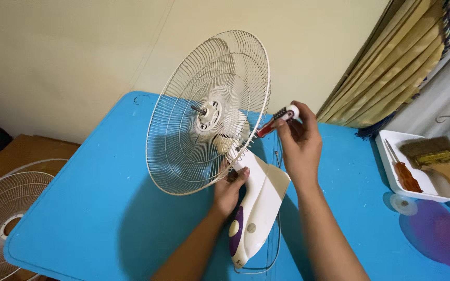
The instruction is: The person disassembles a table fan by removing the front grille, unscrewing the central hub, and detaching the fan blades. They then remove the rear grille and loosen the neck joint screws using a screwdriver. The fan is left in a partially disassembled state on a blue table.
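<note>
A white desk fan lies on a blue table (pixel 105 208), with its rear wire guard (pixel 183 156) tilted up and the bare motor shaft (pixel 199 109) showing in the middle. My left hand (pixel 228 190) grips the fan's neck just under the guard, above the white and purple base (pixel 253 218). My right hand (pixel 300 143) holds a screwdriver with a red and white handle (pixel 278 118), its tip pointing at the back of the motor housing.
A white tray (pixel 391 171) at the right holds an orange-handled screwdriver (pixel 404 174) and a wide paintbrush (pixel 436 158). A purple fan blade (pixel 438 234) and a small clear cap (pixel 403 204) lie beside it. The front guard (pixel 1 218) rests at lower left. Curtains hang at upper right.
</note>
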